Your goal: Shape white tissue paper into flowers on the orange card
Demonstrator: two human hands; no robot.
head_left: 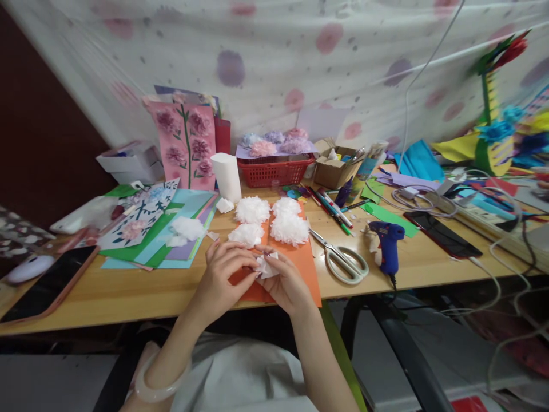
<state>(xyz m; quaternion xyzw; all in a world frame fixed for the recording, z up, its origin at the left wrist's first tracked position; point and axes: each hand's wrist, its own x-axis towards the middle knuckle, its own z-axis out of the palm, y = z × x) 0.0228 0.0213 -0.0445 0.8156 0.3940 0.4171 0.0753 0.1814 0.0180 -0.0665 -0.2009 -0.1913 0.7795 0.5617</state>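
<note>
My left hand and my right hand meet over an orange paper sheet at the table's near edge. Both pinch a small white tissue piece between their fingertips. Several fluffy white tissue flowers lie on and beside the orange sheet just beyond my hands. A loose white tissue flower rests on the stacked green and blue papers to the left.
White-handled scissors and a blue glue gun lie right of the orange sheet. A red basket, a white paper roll, a pink flower card, markers, phones and cables crowd the wooden table.
</note>
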